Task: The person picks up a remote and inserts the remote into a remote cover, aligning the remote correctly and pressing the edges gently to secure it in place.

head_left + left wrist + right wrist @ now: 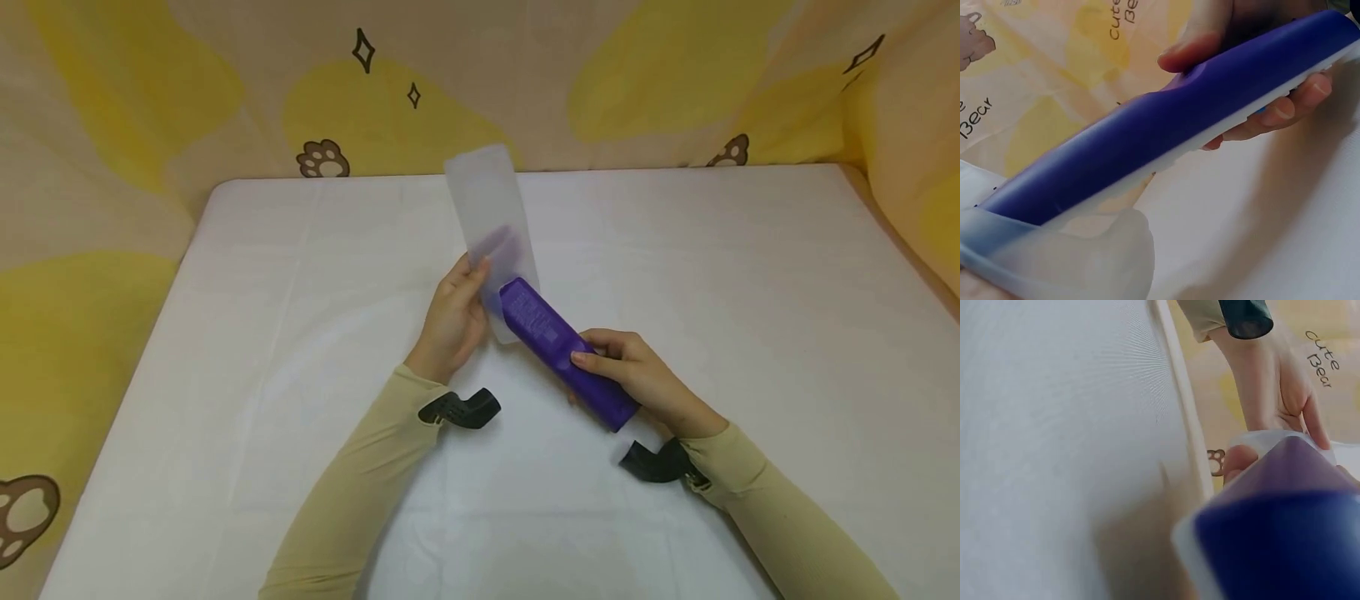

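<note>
A long purple remote control (pixel 555 342) with a pale underside slants above the table. Its purple back bears faint print and a shallow dent; a bit of blue shows on the underside in the left wrist view. My right hand (pixel 637 371) grips its near half, thumb on the back, fingers beneath. My left hand (pixel 453 312) pinches a translucent, soft-looking sleeve (pixel 487 192), thumb in front and fingers behind it. In the left wrist view the far end of the remote lies behind the rim of the sleeve (pixel 1104 256); how deep it sits is hard to tell.
A white-covered table (pixel 225 333) lies under both hands. Yellow and cream patterned cloth (pixel 637 75) hangs behind it and along the sides. Each wrist carries a black camera mount, one on the left (pixel 465 410) and one on the right (pixel 656 462).
</note>
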A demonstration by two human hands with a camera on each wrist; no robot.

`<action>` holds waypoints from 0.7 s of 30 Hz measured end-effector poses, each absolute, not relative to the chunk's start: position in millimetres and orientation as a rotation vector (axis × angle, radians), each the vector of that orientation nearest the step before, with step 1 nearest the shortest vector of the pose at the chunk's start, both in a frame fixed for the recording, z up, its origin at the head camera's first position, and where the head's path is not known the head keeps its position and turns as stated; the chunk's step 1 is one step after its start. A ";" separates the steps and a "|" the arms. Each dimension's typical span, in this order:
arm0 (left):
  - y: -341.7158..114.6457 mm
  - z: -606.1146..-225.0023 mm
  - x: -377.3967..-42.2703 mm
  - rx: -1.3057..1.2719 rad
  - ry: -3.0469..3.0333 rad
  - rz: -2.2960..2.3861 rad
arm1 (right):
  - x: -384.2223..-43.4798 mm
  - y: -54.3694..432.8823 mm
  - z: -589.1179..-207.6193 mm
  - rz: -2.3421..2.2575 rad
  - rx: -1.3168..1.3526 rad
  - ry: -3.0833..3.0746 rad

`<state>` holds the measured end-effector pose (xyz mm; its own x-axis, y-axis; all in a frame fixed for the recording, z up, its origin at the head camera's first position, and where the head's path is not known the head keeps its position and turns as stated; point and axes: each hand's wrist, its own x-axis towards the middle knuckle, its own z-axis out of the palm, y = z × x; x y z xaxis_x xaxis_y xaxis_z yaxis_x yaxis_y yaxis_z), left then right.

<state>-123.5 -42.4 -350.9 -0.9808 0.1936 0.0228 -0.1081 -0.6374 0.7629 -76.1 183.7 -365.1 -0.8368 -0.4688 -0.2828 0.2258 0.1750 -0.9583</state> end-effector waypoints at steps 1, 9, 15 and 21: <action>-42.1 -351.0 -123.5 0.151 1.260 2.695 | -76.2 183.5 -364.8 -1.701 -0.224 1.943; -39.7 -356.5 -124.6 0.171 1.522 2.548 | -77.7 183.6 -363.8 -1.523 -0.205 2.116; -37.3 -358.2 -124.2 0.223 1.603 2.522 | -76.6 182.5 -364.6 -1.629 -0.184 2.014; -35.8 -358.0 -124.2 0.184 1.552 2.587 | -76.2 181.6 -366.5 -1.719 -0.211 1.949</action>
